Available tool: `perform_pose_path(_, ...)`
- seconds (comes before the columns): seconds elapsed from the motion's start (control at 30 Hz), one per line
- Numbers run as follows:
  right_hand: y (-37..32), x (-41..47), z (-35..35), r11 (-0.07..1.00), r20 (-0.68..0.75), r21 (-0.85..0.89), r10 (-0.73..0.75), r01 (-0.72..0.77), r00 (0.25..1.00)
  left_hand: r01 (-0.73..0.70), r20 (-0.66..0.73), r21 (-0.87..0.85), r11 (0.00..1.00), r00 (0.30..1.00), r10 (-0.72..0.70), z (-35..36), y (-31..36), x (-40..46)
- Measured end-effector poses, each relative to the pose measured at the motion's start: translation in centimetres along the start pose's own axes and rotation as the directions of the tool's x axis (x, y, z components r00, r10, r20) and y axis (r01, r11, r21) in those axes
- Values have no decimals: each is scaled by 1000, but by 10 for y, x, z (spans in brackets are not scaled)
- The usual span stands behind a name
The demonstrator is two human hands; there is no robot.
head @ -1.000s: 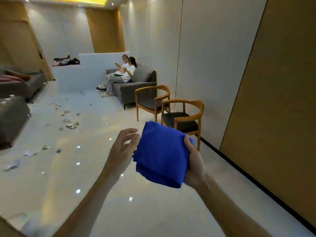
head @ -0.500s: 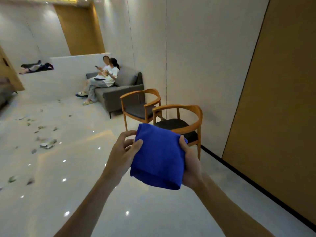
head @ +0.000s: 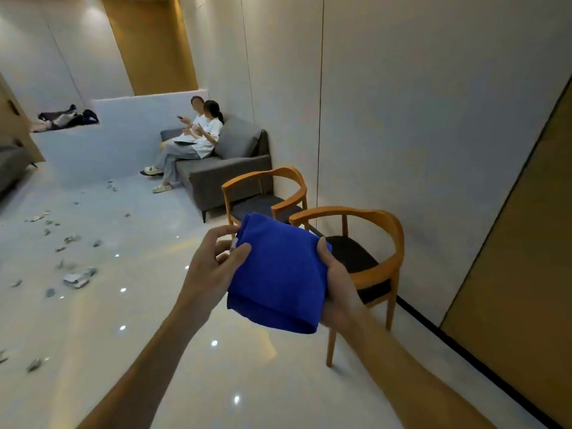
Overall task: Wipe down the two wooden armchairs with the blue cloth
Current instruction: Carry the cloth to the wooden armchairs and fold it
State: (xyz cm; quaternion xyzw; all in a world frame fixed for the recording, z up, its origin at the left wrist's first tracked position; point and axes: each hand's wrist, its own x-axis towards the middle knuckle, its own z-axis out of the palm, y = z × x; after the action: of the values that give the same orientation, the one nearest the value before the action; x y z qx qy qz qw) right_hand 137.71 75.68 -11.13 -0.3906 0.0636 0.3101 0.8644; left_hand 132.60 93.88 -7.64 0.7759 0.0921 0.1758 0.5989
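A folded blue cloth [head: 278, 270] is held up in front of me between both hands. My left hand [head: 213, 267] pinches its left edge near a small white label. My right hand [head: 335, 283] grips its right edge from underneath, thumb on top. Behind the cloth stand two wooden armchairs with dark seat pads against the pale wall: the nearer armchair [head: 380, 243] just right of my right hand, and the farther armchair [head: 269, 193] beyond it, partly hidden by the cloth.
A grey sofa [head: 235, 162] with two seated people [head: 198, 134] stands past the chairs. Scraps of litter [head: 77, 275] lie scattered on the glossy floor at left. A wooden panel [head: 526, 243] lines the right wall. Another sofa's edge [head: 12, 168] shows far left.
I have come closer to the armchairs, which look larger and nearer now. My left hand, open beside the cloth a second ago, has closed onto its left edge.
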Motion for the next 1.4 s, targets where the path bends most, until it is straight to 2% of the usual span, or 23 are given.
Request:
perform_pose_path(0.23,-38,120,-1,995,5,58,-76,75,997,-39,47,-11,999,998,40,21,-29,136)
perform_pose_path(0.5,-91,282,-1,955,35,169,-254,244,967,-86,244,-143,986,962,119,52,-57,329)
perform_pose_path(0.67,-135,357,8,912,-40,206,-354,355,934,-83,360,-192,978,921,149,75,-60,435)
perform_pose_path(0.93,-200,425,2,862,-214,143,-452,486,866,-83,500,-219,972,846,185,134,-73,552)
perform_pose_path(1.13,-249,466,-26,875,-310,56,-442,480,842,-37,611,-222,974,774,168,193,-82,618)
perform_pose_path(1.4,-290,512,-54,850,-429,94,-436,519,791,-29,718,-202,979,675,169,249,-90,686)
